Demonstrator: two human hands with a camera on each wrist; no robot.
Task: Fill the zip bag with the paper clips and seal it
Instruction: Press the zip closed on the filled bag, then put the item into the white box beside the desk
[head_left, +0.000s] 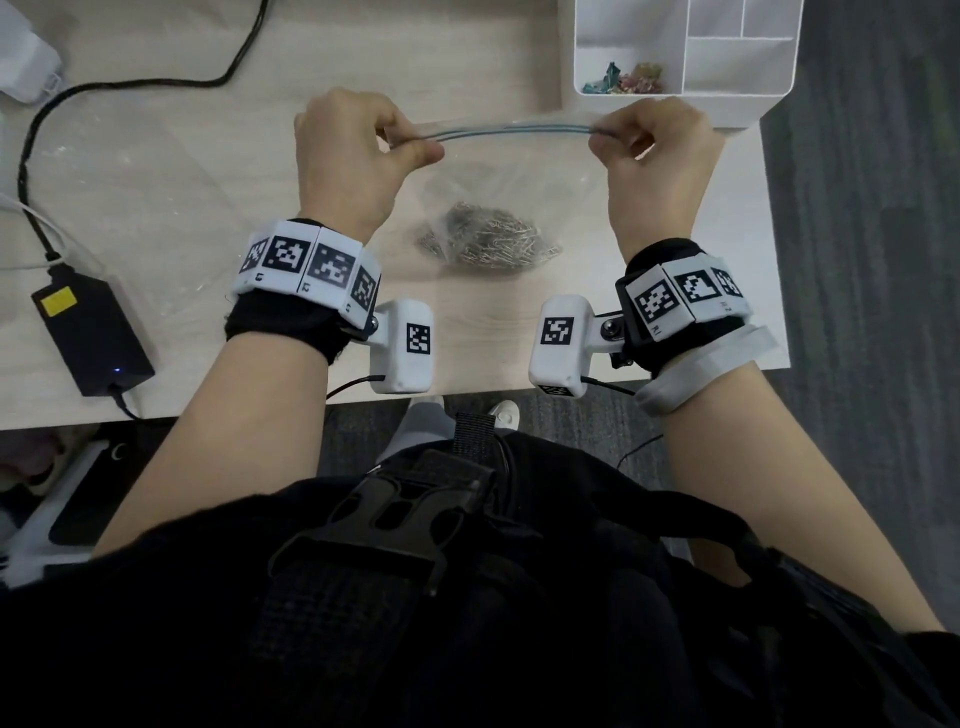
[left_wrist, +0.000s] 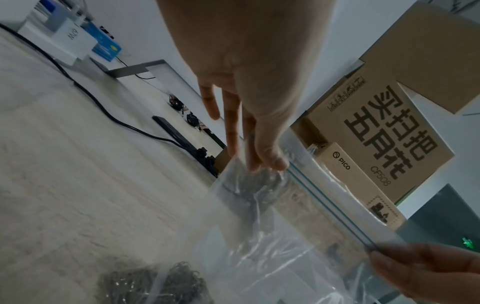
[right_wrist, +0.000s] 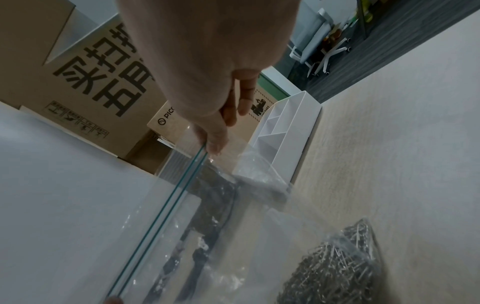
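Observation:
A clear zip bag (head_left: 498, 171) hangs upright over the table, its bottom resting on the wood. A heap of silver paper clips (head_left: 488, 241) lies inside it at the bottom. My left hand (head_left: 410, 145) pinches the left end of the blue zip strip (head_left: 511, 130). My right hand (head_left: 602, 137) pinches the right end. The strip is stretched between them, and its two tracks show as parallel lines (right_wrist: 166, 207). In the left wrist view the left hand (left_wrist: 270, 164) holds the bag's top corner (left_wrist: 298, 174). The clips (right_wrist: 337, 265) fill the bag's lower corner in the right wrist view.
A white divided organiser (head_left: 680, 49) stands at the back right, with coloured clips (head_left: 623, 80) in one compartment. A black power adapter (head_left: 91, 332) and its cable (head_left: 130, 85) lie on the left. The table's right edge (head_left: 774, 260) runs close to my right wrist. Cardboard boxes (left_wrist: 389, 123) stand beyond the table.

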